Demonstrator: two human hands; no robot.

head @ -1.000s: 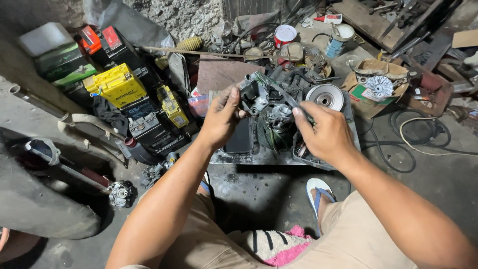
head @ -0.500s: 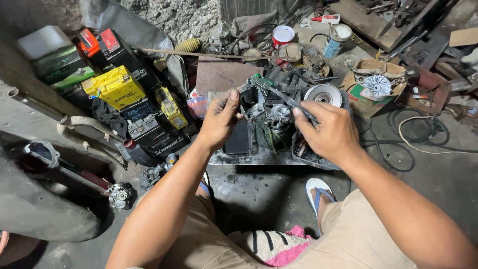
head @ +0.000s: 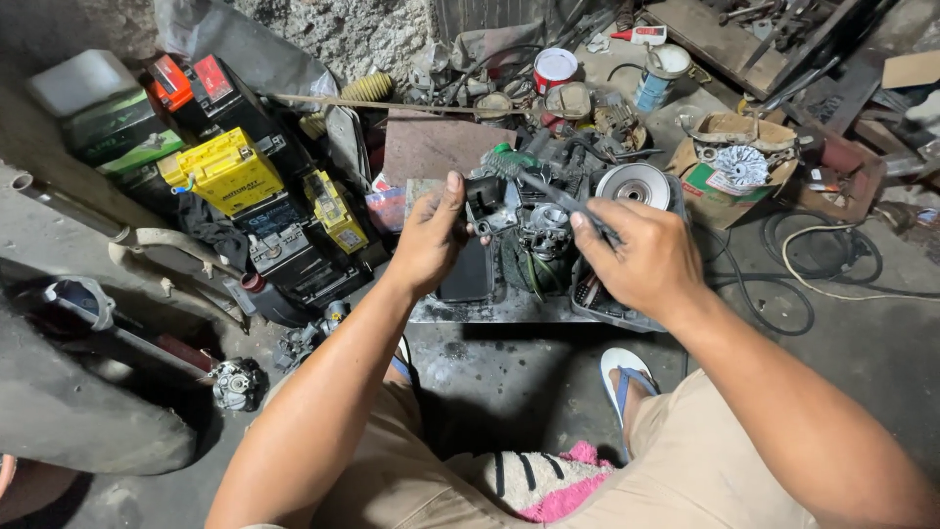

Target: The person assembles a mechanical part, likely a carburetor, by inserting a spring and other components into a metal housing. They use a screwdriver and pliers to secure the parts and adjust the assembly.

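Gripping a small metal part (head: 494, 206) above the tray (head: 509, 309), the left hand (head: 431, 235) was closed on it. A green-handled brush (head: 548, 186) was pinched in the right hand (head: 641, 260), its long axis slanting up-left, bristles meeting the part.

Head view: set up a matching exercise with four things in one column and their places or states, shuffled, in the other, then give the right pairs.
Things:
1. left hand
2. right hand
3. yellow battery
4. red-lidded can

Places or states:
A. standing on the floor to the far left, among dark batteries
B. grips the small grey metal part
C. at the top, near the rough wall
D. holds the green-handled brush across the part

Pairs: 1-B, 2-D, 3-A, 4-C
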